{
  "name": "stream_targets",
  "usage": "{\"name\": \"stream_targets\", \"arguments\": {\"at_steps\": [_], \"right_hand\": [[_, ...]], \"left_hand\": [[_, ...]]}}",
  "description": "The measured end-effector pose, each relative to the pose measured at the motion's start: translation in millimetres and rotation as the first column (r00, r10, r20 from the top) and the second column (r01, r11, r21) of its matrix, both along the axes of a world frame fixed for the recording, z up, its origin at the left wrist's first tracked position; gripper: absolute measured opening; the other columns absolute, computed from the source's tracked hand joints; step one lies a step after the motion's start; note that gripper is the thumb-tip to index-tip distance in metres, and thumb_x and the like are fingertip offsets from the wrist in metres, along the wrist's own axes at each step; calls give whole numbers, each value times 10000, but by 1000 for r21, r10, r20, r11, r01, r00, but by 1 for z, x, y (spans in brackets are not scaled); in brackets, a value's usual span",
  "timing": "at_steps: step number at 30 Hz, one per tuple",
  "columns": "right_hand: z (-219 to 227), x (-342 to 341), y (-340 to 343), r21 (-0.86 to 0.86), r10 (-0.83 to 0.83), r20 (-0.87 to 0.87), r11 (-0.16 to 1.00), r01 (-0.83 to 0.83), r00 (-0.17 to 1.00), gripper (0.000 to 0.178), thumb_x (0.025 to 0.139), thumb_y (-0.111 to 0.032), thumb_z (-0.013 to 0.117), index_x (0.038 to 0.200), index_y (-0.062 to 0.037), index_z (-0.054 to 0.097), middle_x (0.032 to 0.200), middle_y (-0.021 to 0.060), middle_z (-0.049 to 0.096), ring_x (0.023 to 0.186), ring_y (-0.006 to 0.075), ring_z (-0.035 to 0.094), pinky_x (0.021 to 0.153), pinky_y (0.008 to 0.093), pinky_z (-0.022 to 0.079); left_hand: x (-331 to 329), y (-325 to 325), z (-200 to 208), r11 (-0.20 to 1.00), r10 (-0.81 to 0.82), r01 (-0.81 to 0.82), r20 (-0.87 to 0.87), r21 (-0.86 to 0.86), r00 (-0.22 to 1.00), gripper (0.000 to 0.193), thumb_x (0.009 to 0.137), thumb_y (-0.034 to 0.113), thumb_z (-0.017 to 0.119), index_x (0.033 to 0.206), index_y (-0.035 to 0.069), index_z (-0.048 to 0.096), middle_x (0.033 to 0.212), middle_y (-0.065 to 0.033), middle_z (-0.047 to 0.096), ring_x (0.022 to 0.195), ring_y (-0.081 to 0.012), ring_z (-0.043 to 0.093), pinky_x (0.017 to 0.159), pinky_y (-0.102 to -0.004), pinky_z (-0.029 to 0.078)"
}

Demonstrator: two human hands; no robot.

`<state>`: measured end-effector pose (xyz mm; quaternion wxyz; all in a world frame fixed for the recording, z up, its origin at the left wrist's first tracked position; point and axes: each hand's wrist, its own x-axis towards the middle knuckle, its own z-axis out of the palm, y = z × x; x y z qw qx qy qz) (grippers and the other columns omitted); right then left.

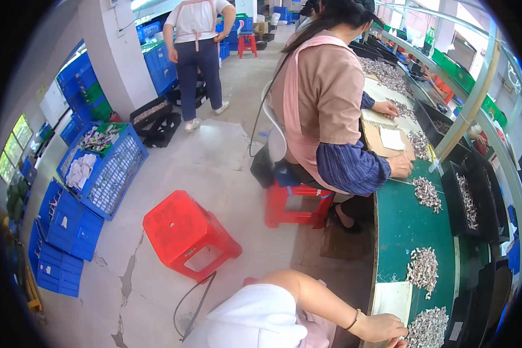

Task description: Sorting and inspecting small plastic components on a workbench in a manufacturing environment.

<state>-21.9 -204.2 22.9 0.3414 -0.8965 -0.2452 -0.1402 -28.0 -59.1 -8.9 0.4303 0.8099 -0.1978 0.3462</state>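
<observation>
My left hand (383, 327) rests at the bench edge at the lower right, its fingers bent and drawn together. A whitish speck shows at the fingertips, too small to name. Beside the fingers lies a large heap of small grey-white pieces (428, 327) on the green bench top (397, 232). A flat pale sheet (391, 298) is just beyond the hand. Farther along sit a second heap of pieces (423, 271) and a third (427, 194). My right hand is not in view.
Black bins (464, 200) line the bench's right side, near a metal post (470, 87). A co-worker (325, 98) sits ahead at the same bench; another person (197, 52) stands farther back. A red stool (182, 229) and blue crates (107, 174) are to the left.
</observation>
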Motion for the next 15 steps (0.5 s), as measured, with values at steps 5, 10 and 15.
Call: {"name": "stream_targets", "arguments": {"at_steps": [5,10,15], "right_hand": [[-4,11,-8,-129,101,235,989,-72,967,479,1008,-442,468,983,13,618,842,193,627,724,317,603,648,388,484],[-9,15,-11,-148,117,165,985,-93,979,444,1011,-417,467,1028,-1,621,834,198,629,721,334,614,649,401,488],[11,10,-18,-176,286,22,944,-278,958,426,1011,-413,470,1023,-12,614,823,196,626,693,319,603,616,386,477]], "left_hand": [[-4,-4,-7,998,-38,41,-52,47,998,140,846,116,530,935,7,538,864,-130,575,852,-297,592,779,-380,486],[12,-16,-33,999,-17,17,-17,38,1000,133,834,120,526,901,5,530,855,-130,541,842,-283,565,781,-380,469],[-8,5,1,960,-211,225,-96,165,973,228,979,185,582,1118,5,604,1085,-150,656,953,-334,640,860,-447,511]]}}
